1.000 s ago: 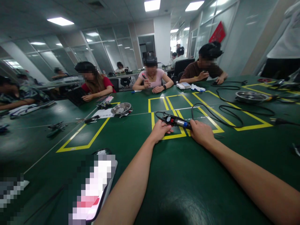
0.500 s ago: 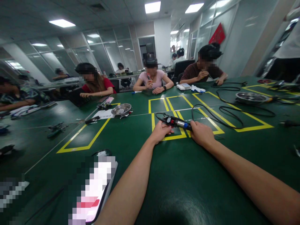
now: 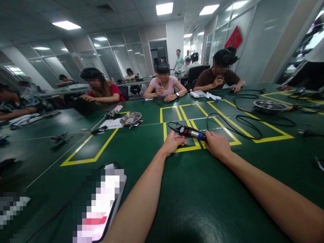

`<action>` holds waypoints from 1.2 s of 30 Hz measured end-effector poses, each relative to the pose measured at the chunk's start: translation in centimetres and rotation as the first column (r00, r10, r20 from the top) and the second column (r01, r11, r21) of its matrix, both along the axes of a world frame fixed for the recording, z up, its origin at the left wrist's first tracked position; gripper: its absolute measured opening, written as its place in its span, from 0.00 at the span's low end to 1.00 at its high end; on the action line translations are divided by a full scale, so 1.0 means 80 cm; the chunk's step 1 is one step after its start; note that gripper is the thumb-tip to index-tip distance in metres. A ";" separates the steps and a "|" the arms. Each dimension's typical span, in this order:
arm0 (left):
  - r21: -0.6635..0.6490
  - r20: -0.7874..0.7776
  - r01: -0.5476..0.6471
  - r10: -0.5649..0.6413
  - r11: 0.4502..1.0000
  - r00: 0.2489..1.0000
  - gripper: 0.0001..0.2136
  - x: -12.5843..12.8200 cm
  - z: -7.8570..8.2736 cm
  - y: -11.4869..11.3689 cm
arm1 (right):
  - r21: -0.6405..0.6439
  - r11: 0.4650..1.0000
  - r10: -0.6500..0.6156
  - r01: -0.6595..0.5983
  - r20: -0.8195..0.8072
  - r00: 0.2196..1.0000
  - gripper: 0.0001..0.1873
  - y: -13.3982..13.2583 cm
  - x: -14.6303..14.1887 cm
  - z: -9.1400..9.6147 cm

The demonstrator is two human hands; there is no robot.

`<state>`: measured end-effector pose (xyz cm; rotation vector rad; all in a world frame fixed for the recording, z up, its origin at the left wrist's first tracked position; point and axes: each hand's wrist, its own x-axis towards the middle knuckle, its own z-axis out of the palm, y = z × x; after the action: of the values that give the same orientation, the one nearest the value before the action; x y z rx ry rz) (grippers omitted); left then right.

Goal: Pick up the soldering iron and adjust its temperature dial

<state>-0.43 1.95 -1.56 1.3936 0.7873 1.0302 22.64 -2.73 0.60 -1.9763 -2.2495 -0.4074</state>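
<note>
A slim corded hand tool (image 3: 194, 133) lies across both my hands, just over the green table; its exact kind I cannot make out. It has a silver cylinder, a blue band, a red part and black ends. My left hand (image 3: 174, 142) supports its left end from beneath, thumb and fingers partly curled around it. The fingers of my right hand (image 3: 216, 143) close around the black right end. From the left end a thin black wire loop (image 3: 172, 125) sticks out. A black cord (image 3: 222, 124) runs from near my right hand over the table to the right.
Yellow tape outlines (image 3: 274, 139) mark the green table (image 3: 192, 192). Metal bowls (image 3: 131, 118) stand left and right. A phone (image 3: 107, 202) lies beside my left forearm, and a plug (image 3: 307, 133) lies at right. Several co-workers sit across, near white gloves (image 3: 213, 97).
My hands and the tool are practically still. A person in light green now shows in the background. The hand of the co-worker in red has shifted slightly left.
</note>
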 end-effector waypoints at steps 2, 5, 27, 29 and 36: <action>-0.007 0.001 0.001 -0.001 1.000 1.000 0.23 0.000 0.001 0.000 | -0.005 1.000 -0.004 0.004 0.003 1.000 0.11 0.000 0.000 0.000; -0.018 -0.003 -0.009 0.009 1.000 1.000 0.22 0.001 0.002 0.000 | 0.000 1.000 -0.003 0.003 0.006 1.000 0.11 0.000 0.000 0.000; -0.007 0.006 0.018 -0.017 1.000 1.000 0.22 -0.002 -0.003 0.003 | 0.008 1.000 -0.001 0.001 0.001 1.000 0.11 0.000 0.000 0.001; -0.006 0.009 0.017 -0.017 1.000 1.000 0.22 -0.002 -0.003 0.003 | 0.013 1.000 0.001 -0.001 -0.001 1.000 0.11 0.000 0.000 0.001; -0.025 0.007 -0.004 0.004 1.000 1.000 0.25 0.000 0.000 0.001 | -0.012 1.000 -0.013 0.013 -0.009 1.000 0.12 0.000 -0.001 0.002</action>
<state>-0.44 2.01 -1.55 1.3670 0.7953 1.0245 22.53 -2.76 0.78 -1.9951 -2.2403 -0.3856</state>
